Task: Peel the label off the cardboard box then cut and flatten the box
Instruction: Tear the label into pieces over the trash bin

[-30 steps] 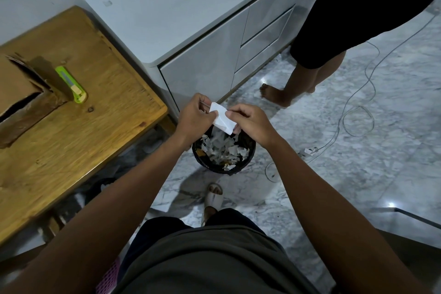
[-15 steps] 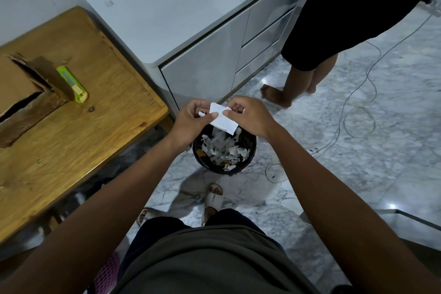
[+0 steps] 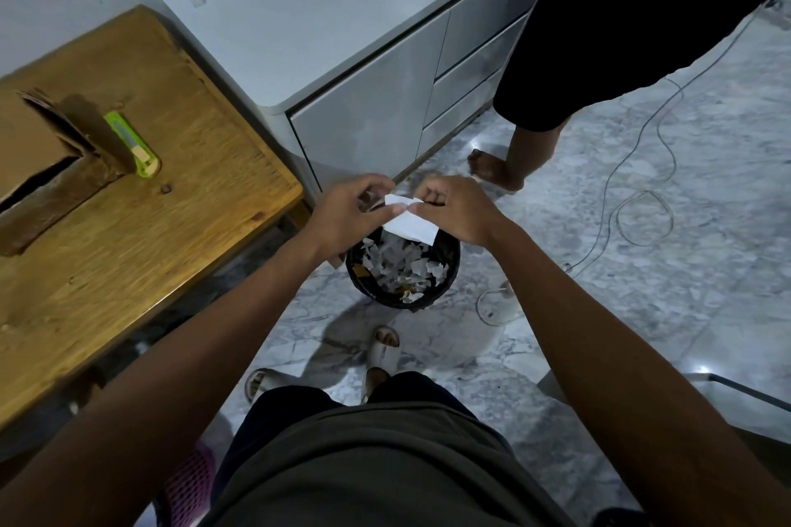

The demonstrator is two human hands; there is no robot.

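A white label hangs over a black bin on the floor. My left hand and my right hand both pinch the label's top edge, fingertips almost meeting. The brown cardboard box lies on the wooden table at the left, partly cut off by the frame's edge. A green utility knife lies on the table against the box's torn flap.
The bin holds several torn white paper scraps. A white cabinet stands behind it. Another person in black stands barefoot at the upper right. A thin cable loops over the marble floor. My sandalled feet are below the bin.
My two hands have come closer together on the label's top edge, and the label now hangs lower over the bin. The person at the upper right has shifted slightly.
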